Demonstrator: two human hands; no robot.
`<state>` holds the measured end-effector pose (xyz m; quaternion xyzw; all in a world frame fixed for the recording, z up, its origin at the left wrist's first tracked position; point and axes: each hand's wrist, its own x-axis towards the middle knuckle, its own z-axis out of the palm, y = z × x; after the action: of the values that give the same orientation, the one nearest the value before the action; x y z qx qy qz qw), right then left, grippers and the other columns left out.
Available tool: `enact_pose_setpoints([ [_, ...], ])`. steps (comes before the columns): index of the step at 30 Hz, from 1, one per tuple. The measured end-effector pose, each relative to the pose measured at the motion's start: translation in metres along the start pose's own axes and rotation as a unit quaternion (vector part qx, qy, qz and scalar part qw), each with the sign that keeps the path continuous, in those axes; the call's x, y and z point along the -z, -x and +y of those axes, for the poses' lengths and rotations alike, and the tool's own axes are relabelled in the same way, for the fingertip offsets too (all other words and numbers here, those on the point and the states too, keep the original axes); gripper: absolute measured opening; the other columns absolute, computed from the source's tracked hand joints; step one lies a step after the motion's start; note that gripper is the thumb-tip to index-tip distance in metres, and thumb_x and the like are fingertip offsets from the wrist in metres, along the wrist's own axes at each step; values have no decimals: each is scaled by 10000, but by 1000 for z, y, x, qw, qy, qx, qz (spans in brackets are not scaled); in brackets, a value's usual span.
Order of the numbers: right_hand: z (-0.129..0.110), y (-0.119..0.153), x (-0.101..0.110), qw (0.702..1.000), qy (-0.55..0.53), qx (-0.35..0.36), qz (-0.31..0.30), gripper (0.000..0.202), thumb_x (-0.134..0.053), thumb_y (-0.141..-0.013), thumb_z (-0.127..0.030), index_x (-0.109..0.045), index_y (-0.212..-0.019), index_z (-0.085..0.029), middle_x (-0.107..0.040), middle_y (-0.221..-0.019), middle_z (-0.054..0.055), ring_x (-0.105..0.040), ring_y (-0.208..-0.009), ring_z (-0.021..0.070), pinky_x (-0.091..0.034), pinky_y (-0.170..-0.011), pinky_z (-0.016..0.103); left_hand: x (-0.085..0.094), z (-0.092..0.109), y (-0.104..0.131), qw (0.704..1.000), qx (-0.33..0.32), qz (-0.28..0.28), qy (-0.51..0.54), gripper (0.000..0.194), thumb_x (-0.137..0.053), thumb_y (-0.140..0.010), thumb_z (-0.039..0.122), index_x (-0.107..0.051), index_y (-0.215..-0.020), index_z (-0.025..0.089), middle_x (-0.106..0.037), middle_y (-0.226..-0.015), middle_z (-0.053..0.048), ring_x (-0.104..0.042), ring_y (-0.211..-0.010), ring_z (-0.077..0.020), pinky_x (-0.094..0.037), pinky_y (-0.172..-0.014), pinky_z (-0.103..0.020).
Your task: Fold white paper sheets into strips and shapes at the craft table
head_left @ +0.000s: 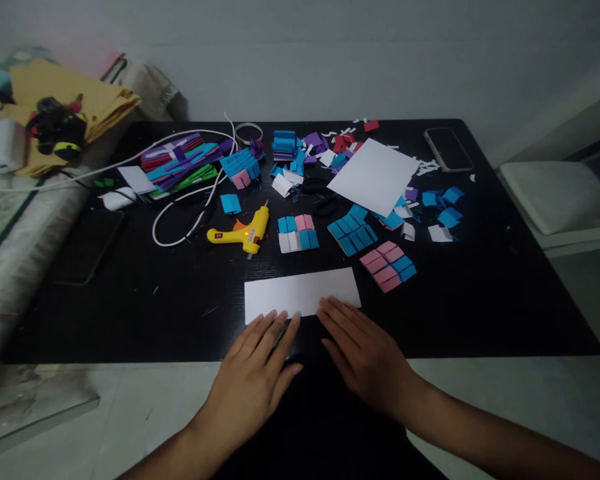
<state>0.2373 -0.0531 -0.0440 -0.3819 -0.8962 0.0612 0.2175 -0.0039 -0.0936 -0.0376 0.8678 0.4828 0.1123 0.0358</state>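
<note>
A long white paper piece (300, 291) lies flat on the black table near its front edge. My left hand (260, 363) rests with its fingertips on the paper's lower left edge, fingers stretched out. On the lower right part of the same paper lie the outstretched fingers of my right hand (365, 350). Neither hand grips anything. Just beyond the paper are a yellow glue gun (245, 231), a white, blue and pink folded-paper square (299, 233), a blue one (353, 230) and a pink and blue one (389, 266).
A large white sheet (375, 177) partly covers paper scraps and black-handled scissors (324, 205). Colored paper strips (180, 163) and a white cable (155, 227) lie at the back left. One phone (449, 149) is at the back right; a dark flat device (87, 247) lies left.
</note>
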Motion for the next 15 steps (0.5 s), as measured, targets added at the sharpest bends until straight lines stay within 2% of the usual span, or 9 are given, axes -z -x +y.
enact_pose_setpoints([
  [4,13,16,11,999,40,-32,-4,381,-528,-1048,-175,-609,-1393,-36,-646,-1433,200,-623,-1353,304,-591,-1086,487,-1,8,-6,1000,18,-1,-24,539,-468,-1063,433,-499,-1538,179,-657,-1416,-168,-626,-1299,-347,-535,-1059,-516],
  [8,18,25,17,997,65,-48,-18,411,-502,-1062,-199,-562,-1435,-35,-626,-1453,213,-612,-1363,318,-595,-1073,524,-2,11,-8,999,20,3,-34,527,-468,-1061,433,-531,-1514,170,-674,-1380,-176,-625,-1292,-350,-506,-1080,-529],
  [15,20,26,16,997,67,-36,-15,413,-526,-1058,-203,-563,-1431,-29,-631,-1446,219,-616,-1358,321,-602,-1067,523,10,-5,10,996,15,5,-83,500,-497,-1056,363,-525,-1517,171,-679,-1366,-174,-634,-1281,-323,-425,-1154,-537],
])
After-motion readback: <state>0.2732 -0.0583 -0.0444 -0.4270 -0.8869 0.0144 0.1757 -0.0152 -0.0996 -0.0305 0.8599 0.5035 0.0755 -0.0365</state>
